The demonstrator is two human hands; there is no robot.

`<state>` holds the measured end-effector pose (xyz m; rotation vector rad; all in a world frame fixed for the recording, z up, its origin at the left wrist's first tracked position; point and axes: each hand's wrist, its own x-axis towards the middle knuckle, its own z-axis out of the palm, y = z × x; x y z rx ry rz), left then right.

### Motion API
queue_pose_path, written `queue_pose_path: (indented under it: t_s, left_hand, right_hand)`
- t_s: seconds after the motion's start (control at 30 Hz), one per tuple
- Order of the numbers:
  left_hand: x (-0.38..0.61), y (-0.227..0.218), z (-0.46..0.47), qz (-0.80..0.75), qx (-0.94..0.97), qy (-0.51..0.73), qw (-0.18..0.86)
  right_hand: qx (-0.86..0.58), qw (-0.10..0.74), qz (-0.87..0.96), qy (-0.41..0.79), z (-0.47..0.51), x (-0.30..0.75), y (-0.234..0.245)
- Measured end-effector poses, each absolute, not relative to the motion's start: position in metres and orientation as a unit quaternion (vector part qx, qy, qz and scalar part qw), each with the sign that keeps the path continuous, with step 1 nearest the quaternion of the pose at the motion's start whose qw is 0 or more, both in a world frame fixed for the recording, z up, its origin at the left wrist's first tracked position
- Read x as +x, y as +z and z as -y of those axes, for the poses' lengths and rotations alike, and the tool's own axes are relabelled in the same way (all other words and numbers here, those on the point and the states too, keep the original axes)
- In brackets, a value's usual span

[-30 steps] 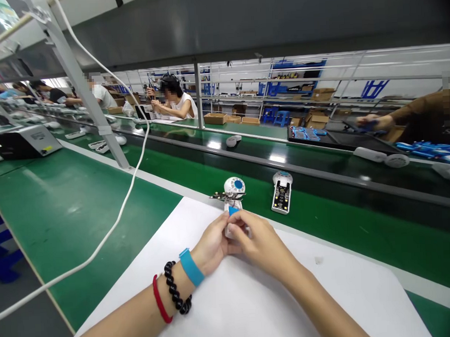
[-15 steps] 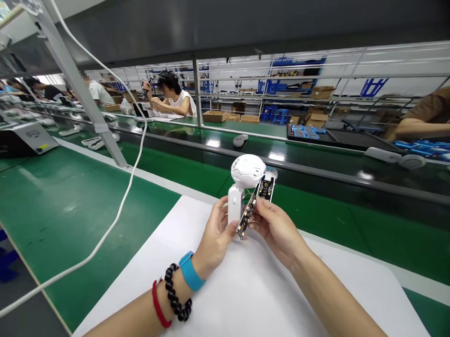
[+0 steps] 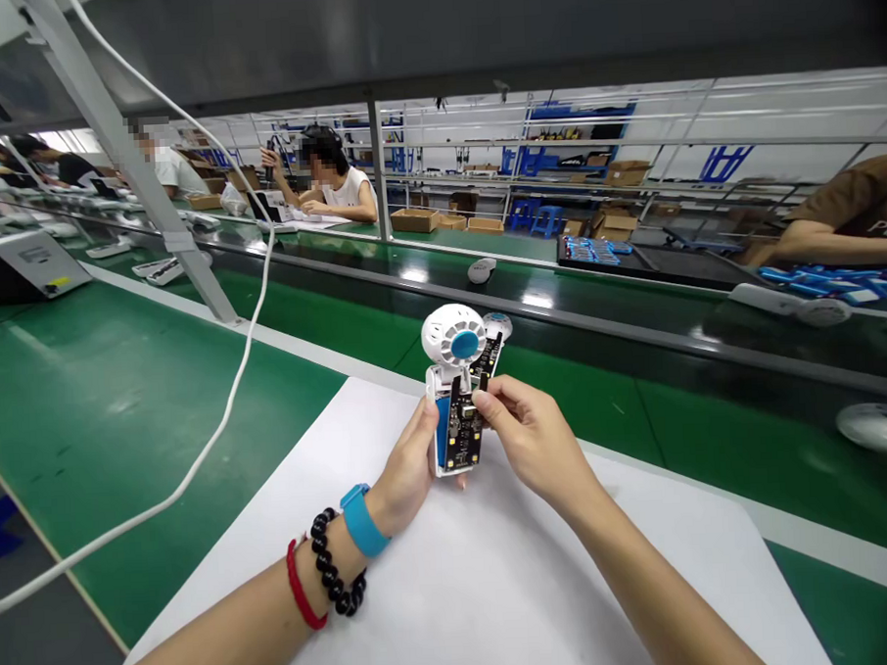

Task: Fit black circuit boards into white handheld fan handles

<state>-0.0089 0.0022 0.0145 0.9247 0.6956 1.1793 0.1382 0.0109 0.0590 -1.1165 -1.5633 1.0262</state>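
A small white hand-held fan (image 3: pixel 453 341) with a blue hub is held upright above the white mat (image 3: pixel 454 577). My left hand (image 3: pixel 401 467) grips its open handle from the left side. A dark circuit board (image 3: pixel 463 425) lies in the handle over a blue cell. My right hand (image 3: pixel 530 437) pinches the upper right part of that board with thumb and forefinger. A second fan half with its own board (image 3: pixel 494 338) lies on the green belt just behind, mostly hidden by the one I hold.
A white cable (image 3: pixel 226 401) hangs down across the green bench at left. A dark conveyor (image 3: pixel 634 309) runs behind the mat with fan parts on it. Other people work across the line; trays of blue parts (image 3: pixel 830 281) sit at right. A grey machine (image 3: pixel 21 268) stands far left.
The fan was lifted off the mat and turned so its open face is toward me. The circuit board, held loose beside it half a second ago, now sits in the handle.
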Motion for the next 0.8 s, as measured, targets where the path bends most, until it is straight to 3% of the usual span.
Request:
queue_pose_path:
  t_s: [0.1,0.43,0.8]
  left_hand:
    - [-0.0095,0.0137,-0.0014,-0.333,0.413,0.506,0.680]
    - [-0.0093,0.0125,0.0022,-0.356,0.446,0.489,0.660]
    - [-0.0093,0.0129,0.0003,-0.373,0.447,0.489,0.650]
  right_hand:
    - [-0.470,0.445,0.653,0.394,-0.0094,0.1379,0.0578]
    - [-0.437,0.466,0.605,0.475,-0.0081,0.1414,0.0540]
    - [-0.471,0.427,0.648,0.420,-0.0045,0.1438,0.0534]
